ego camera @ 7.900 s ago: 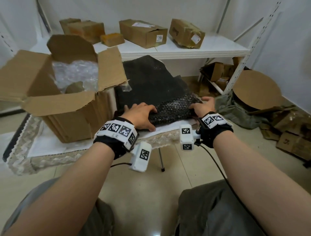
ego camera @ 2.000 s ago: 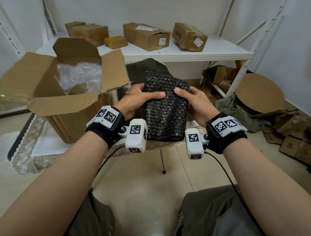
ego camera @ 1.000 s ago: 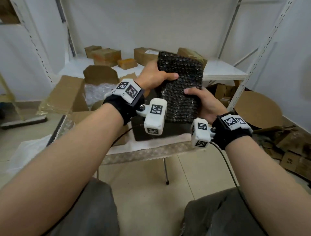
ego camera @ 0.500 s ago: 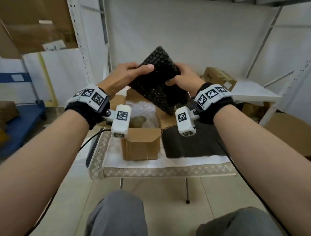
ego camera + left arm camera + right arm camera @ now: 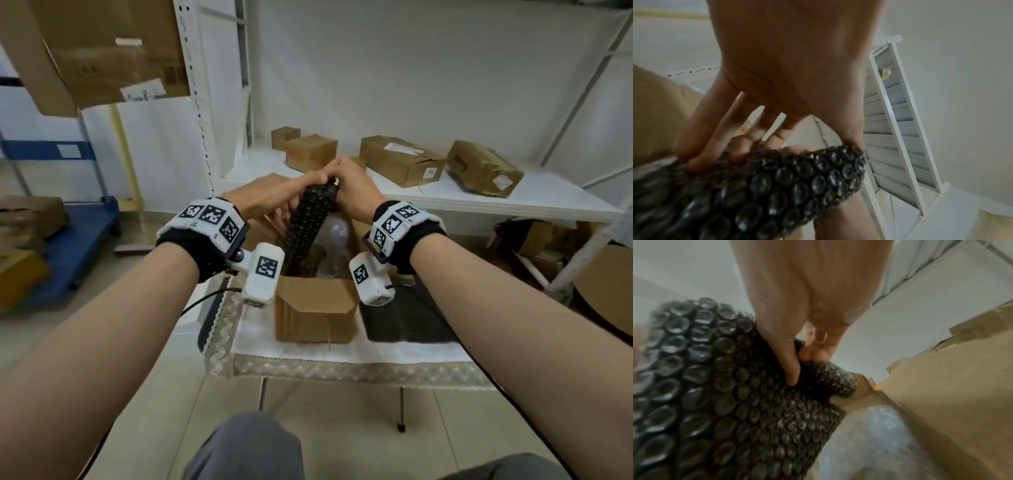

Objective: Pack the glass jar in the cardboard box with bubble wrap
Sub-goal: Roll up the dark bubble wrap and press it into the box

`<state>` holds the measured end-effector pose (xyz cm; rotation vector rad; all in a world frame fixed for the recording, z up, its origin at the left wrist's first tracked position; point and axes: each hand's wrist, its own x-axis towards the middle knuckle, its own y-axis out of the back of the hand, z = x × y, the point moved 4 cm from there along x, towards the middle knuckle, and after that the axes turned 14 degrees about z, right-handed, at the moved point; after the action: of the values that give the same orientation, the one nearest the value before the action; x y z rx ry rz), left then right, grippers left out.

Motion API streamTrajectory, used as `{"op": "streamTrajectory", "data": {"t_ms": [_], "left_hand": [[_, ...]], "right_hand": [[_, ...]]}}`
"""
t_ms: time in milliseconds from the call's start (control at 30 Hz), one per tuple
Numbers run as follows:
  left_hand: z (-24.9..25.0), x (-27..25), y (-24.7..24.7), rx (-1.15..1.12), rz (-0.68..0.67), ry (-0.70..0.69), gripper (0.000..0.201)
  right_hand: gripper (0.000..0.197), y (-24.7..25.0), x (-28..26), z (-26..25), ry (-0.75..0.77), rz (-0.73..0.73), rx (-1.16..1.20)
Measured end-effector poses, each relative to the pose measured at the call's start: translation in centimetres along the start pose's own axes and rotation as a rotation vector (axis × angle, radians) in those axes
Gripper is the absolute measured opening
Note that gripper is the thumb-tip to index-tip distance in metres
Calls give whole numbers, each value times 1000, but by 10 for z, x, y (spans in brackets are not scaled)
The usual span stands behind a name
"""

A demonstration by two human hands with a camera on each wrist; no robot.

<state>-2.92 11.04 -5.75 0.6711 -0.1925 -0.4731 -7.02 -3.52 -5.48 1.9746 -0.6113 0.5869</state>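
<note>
I have the open cardboard box (image 5: 315, 308) on the table (image 5: 342, 353), at 12 o'clock from me, clear bubble wrap (image 5: 334, 240) already lining its inside. Above its mouth hangs the black bubble-wrap bundle (image 5: 306, 226), long axis near upright, top leaning toward 1 o'clock, lower end already dipping below the rim. I judge the jar is inside it; no glass shows. My left hand (image 5: 274, 202) holds the top from 9 o'clock, fingers spread along its side; my right hand (image 5: 352, 192) pinches the top edge from 3 o'clock. Open room lies straight down; the near box wall sits at 6 o'clock.
</note>
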Motion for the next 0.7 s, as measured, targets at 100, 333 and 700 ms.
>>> {"op": "streamTrajectory", "data": {"t_ms": [100, 333, 700], "left_hand": [[-7, 6, -6, 58, -77, 35, 72], [-20, 13, -19, 253, -223, 77, 66], [-26, 7, -17, 357, -312, 83, 65]], "right_hand": [[28, -10, -5, 2, 65, -113, 123], [40, -23, -19, 6, -17, -451, 183], [10, -42, -22, 6, -154, -739, -104]]}}
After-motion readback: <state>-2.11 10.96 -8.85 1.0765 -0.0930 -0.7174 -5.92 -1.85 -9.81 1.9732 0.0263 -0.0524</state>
